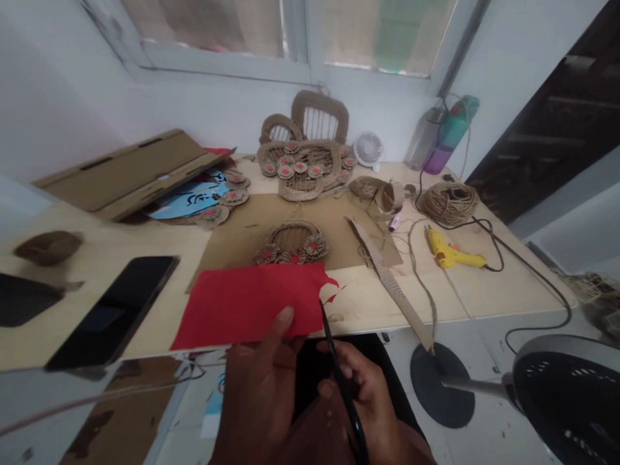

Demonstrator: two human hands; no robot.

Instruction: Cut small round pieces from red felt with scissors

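The right hand (372,382) has its fingers curled around slim black scissors (352,420), their tip at the right edge of a flat, bright-red rectangular sheet (252,303); how wide the blades stand I cannot tell. Beside it, the left hand (261,381) pinches the sheet's near edge, thumb on top, other fingers mostly hidden beneath. The sheet lies over the near edge of the pale wooden table (460,300), its right edge cut into thin, curling points. Those could tear if the blades snag or the sheet flexes, and a slip leftward could nick the thumb. To the right, a long corrugated cardboard strip (387,281) overhangs the table edge, where an elbow might knock it. A black-screened phone (116,310) lies left. Beyond the sheet, a twine basket shape with paper flowers (293,242) sits close, limiting room on the brown cardboard sheet (237,245). Farther right lie a yellow glue gun (450,253), whose trailing cord could catch, and a brown twine ball (448,203); a small white fan (369,150) stands behind.
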